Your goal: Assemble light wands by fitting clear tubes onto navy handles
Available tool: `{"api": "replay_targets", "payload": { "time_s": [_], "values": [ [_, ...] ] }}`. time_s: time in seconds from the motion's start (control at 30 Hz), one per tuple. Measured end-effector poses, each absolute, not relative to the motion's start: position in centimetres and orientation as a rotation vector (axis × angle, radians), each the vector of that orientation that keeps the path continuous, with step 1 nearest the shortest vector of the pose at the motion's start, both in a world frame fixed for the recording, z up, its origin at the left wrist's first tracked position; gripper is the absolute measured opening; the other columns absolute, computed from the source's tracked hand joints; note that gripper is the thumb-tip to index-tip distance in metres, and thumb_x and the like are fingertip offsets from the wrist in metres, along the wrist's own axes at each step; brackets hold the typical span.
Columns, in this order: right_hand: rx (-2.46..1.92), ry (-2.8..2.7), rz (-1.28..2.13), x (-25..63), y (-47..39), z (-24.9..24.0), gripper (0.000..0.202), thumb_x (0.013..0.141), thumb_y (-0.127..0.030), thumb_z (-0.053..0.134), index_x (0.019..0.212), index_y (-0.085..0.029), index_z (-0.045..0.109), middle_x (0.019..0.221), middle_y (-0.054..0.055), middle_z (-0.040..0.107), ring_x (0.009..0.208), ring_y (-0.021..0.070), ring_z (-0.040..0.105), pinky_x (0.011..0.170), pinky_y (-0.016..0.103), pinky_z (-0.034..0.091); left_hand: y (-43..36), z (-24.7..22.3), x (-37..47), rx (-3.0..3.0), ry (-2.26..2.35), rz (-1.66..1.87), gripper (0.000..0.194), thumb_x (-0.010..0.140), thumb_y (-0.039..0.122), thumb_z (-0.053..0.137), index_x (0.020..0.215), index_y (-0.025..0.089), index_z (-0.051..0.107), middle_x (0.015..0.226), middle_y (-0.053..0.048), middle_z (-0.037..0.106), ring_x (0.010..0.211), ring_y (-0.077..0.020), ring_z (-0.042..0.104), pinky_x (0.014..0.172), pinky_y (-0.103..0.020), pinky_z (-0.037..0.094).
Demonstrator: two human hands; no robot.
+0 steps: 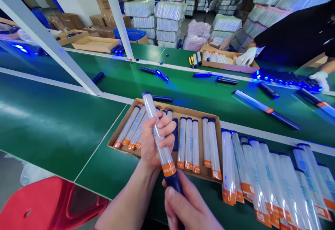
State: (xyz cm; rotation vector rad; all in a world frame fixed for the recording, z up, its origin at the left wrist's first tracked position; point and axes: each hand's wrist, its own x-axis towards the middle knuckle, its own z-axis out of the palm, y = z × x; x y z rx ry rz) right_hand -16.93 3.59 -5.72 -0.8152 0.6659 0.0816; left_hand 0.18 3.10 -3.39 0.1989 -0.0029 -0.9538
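My left hand point(158, 137) is closed around the clear tube point(149, 106) of a light wand, whose top end has a dark blue cap. At the tube's lower end is an orange printed band, meeting a dark blue flashlight handle point(174, 183). My right hand point(184, 200) grips that handle from below. Behind my left hand lies a shallow cardboard tray point(209, 112) holding several clear tubes with orange bands. More such tubes point(261, 174) lie in rows on the green table to the right of the tray.
Along the green conveyor point(123, 83) lie dark blue flashlights point(227, 80), some lit blue. Across it, a co-worker's white-gloved hand point(247, 57) reaches into another cardboard tray point(230, 67). A white post point(62, 45) rises at left. A red stool point(34, 202) stands lower left.
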Motion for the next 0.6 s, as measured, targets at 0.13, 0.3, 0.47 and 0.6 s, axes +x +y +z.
{"api": "replay_targets", "payload": {
  "time_s": [0.13,0.3,0.47,0.6],
  "values": [
    [-1.482,0.588,0.204,-13.3,-7.1,-6.2,0.056,0.096,-0.076,0.054,0.114,-0.022,0.053,0.064,-0.009,0.049,0.041,0.0064,0.041,0.039,0.017,0.03,3.3,-5.8,3.1,0.928,-0.039,-0.673,0.029,0.093,0.041,0.068,0.109,0.021,0.053,0.091,0.0,0.055,0.079,-0.0131,0.061,0.064,-0.022,0.057],
    [-2.132,0.881,-0.01,-7.3,-24.4,-4.9,0.046,0.106,-0.064,0.036,0.109,-0.021,0.054,0.077,-0.002,0.059,0.047,0.0104,0.049,0.042,0.023,0.036,7.7,-10.1,8.7,1.909,-0.571,-0.316,0.056,0.093,0.05,0.065,0.136,0.019,0.048,0.121,-0.013,0.062,0.122,-0.0302,0.061,0.113,-0.051,0.047],
    [-2.449,1.168,-0.002,-5.0,-31.8,-4.7,0.033,0.107,-0.043,0.049,0.105,-0.013,0.063,0.087,0.007,0.067,0.069,0.018,0.063,0.065,0.032,0.05,10.1,-11.9,9.1,2.268,-0.973,-0.331,0.034,0.101,0.046,0.049,0.12,0.021,0.061,0.122,-0.014,0.067,0.118,-0.0319,0.065,0.105,-0.05,0.053],
    [-2.757,0.862,0.055,-0.1,-29.0,-6.1,0.03,0.101,-0.034,0.065,0.124,-0.014,0.066,0.126,0.013,0.066,0.114,0.026,0.063,0.098,0.044,0.05,7.8,-11.6,6.8,2.566,-1.187,-0.359,0.031,0.103,0.024,0.041,0.12,0.019,0.066,0.119,-0.015,0.068,0.112,-0.0319,0.067,0.09,-0.047,0.059]
  ]
}}
